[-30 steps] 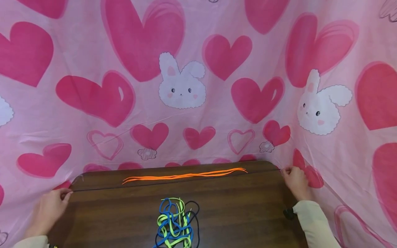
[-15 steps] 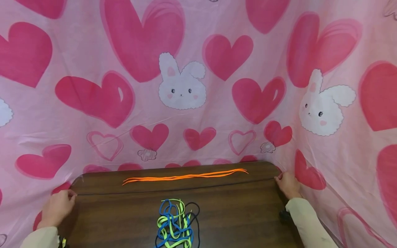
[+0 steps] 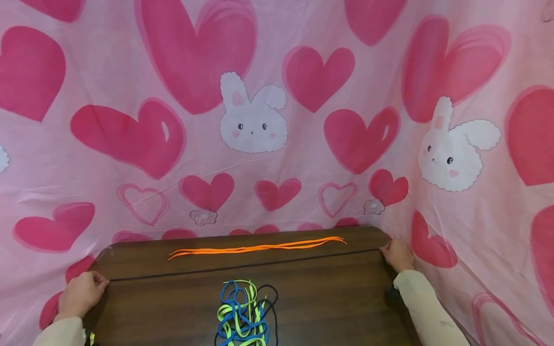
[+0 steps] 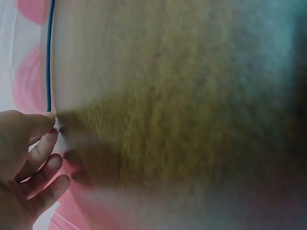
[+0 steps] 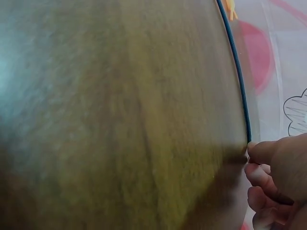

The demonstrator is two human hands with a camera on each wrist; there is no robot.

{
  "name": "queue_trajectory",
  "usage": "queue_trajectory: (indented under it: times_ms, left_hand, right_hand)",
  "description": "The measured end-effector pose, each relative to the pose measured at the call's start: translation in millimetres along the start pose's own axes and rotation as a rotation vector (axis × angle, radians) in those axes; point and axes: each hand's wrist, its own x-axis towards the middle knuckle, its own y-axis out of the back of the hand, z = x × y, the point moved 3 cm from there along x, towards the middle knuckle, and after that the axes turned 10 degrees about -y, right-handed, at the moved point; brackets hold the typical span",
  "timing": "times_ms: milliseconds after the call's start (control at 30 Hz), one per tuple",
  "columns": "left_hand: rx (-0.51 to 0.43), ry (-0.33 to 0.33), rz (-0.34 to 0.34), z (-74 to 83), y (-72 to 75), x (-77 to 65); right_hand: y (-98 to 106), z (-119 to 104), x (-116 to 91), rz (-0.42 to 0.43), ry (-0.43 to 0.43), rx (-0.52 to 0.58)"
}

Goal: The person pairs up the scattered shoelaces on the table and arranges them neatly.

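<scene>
A black shoelace (image 3: 242,265) runs taut and nearly straight across the brown table, rising slightly toward the right. Its left end is pinched between thumb and forefinger of my left hand (image 3: 82,294), at the table's left edge. My right hand (image 3: 398,256) pinches the other end near the right edge. In the left wrist view the shoelace (image 4: 49,62) looks dark blue and leads up from my fingertips; the other fingers are spread below. In the right wrist view the shoelace (image 5: 239,72) ends at my thumb and forefinger, with the remaining fingers loosely bent.
Orange shoelaces (image 3: 259,247) lie stretched out side by side behind the black one. Nearer me sits a loose tangle of blue, lime-green and black laces (image 3: 244,317). A pink cloth (image 3: 303,158) with hearts and rabbits hangs behind and beside the wooden table (image 3: 337,293).
Both hands, still pinching the black shoelace, have come nearer to me and slightly inward. The lace now lies farther from the orange laces, which it overlapped at the right before.
</scene>
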Motion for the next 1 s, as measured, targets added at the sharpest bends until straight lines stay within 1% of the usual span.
queue_trajectory:
  times_ms: [133,200,333,433,567,800,900,1000]
  left_hand:
    - [0.014,-0.019,0.027,2.0,0.1,2.6]
    - [0.017,-0.030,0.031,3.1,-1.2,3.9]
    - [0.039,-0.083,0.075,7.1,-2.6,6.6]
    - [0.053,-0.105,0.101,9.2,-1.2,8.5]
    - [0.058,-0.089,0.093,9.3,0.2,10.1]
    - [0.038,-0.018,0.058,3.1,-5.1,9.6]
    - [0.027,-0.013,0.042,3.5,-6.7,10.9]
    - [0.023,-0.014,0.032,5.3,-6.0,12.3]
  right_hand:
    - [-1,-1,0,-0.026,-0.033,-0.004]
    - [0,-2,1,-0.019,-0.020,-0.014]
    - [3,-3,5,0.000,0.024,-0.034]
    - [5,-5,8,-0.014,0.009,-0.037]
    - [5,-5,12,-0.030,-0.021,-0.034]
    - [-2,0,14,-0.009,0.037,-0.010]
    - [-2,2,15,-0.002,0.061,-0.005]
    - [-2,3,16,-0.014,0.076,0.007]
